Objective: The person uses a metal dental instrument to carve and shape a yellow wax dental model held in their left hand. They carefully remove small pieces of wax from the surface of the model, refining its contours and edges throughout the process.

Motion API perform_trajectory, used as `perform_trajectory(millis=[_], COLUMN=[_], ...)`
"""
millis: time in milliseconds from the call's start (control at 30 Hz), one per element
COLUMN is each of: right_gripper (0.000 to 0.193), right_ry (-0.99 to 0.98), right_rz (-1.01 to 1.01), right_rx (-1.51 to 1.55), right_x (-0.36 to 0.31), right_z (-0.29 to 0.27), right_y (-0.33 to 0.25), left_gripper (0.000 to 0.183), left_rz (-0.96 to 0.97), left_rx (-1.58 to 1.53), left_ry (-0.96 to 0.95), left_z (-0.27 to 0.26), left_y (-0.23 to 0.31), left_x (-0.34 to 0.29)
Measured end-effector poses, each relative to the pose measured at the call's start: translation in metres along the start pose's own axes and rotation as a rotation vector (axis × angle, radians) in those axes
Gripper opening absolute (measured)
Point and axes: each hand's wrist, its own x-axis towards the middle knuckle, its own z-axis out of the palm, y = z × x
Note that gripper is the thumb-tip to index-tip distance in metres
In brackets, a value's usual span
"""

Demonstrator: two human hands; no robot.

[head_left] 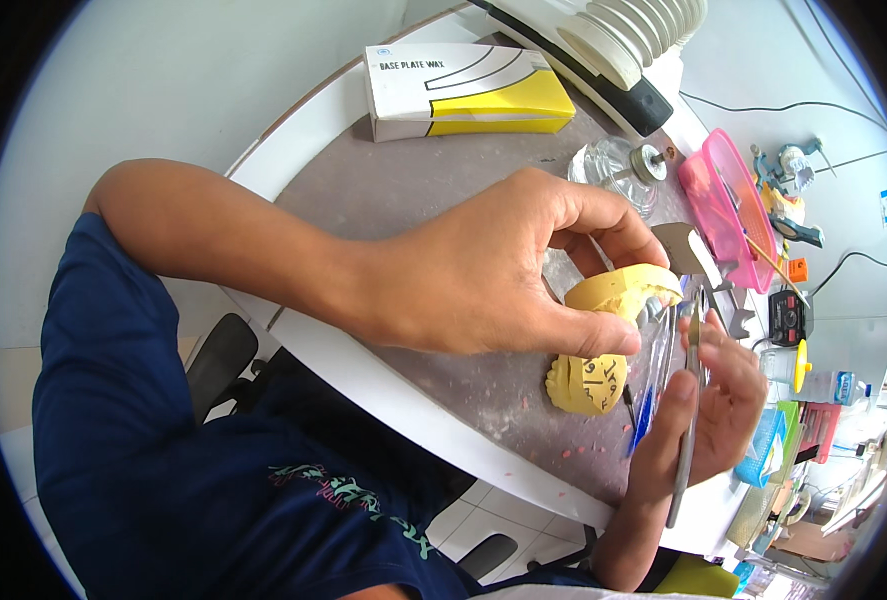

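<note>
My left hand (493, 275) reaches in from the left and pinches a yellow dental stone cast (618, 290) between thumb and fingers, just above the table. A second yellow cast (588, 385) with dark marks on its side lies right under it on the grey-brown tabletop (413, 190). My right hand (708, 405) comes up from the lower edge. It grips a slim metal instrument (685, 440) that points up toward the held cast. A blue pen (646, 415) lies between the lower cast and my right hand.
A white and yellow carton (463, 90) lies at the back of the table. A glass spirit lamp (618, 165) stands behind the casts, a pink tray (728, 205) with tools to the right. Small tools, bottles and cables crowd the right side. Chair legs show below the white table rim (393, 395).
</note>
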Motion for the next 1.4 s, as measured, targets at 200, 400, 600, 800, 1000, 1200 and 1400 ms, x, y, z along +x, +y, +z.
perform_trajectory(millis=[200, 400, 600, 800, 1000, 1200, 1400], right_gripper=[0.05, 0.084, 0.039, 0.036, 0.035, 0.033, 0.029], right_ry=[-0.181, 0.172, 0.072, -0.008, -0.057, 0.033, 0.094], right_rz=[0.125, 0.163, -0.07, -0.127, 0.223, 0.445, 0.418], right_rx=[-0.155, -0.037, -0.146, -0.003, 0.141, 0.409, 0.433], right_x=[0.008, 0.004, -0.004, -0.012, -0.003, 0.001, 0.005], right_z=[-0.008, 0.009, 0.003, 0.007, 0.007, 0.004, 0.003], right_y=[0.021, 0.023, 0.001, -0.003, -0.011, -0.007, -0.003], left_gripper=[0.048, 0.048, 0.047, 0.047, 0.048, 0.041, 0.038], left_rz=[-0.015, -0.18, -0.278, -0.232, -0.073, -0.096, -0.423], left_rx=[-0.138, -0.371, -0.474, -0.527, -0.438, -0.443, -0.42], left_ry=[0.006, -0.067, -0.125, -0.112, -0.109, -0.076, -0.253], left_z=[0.001, -0.004, -0.001, 0.001, 0.001, 0.007, 0.003], left_y=[-0.01, -0.008, -0.006, -0.008, -0.02, -0.01, -0.002], left_x=[0.002, 0.002, 0.001, 0.0, 0.003, -0.003, -0.003])
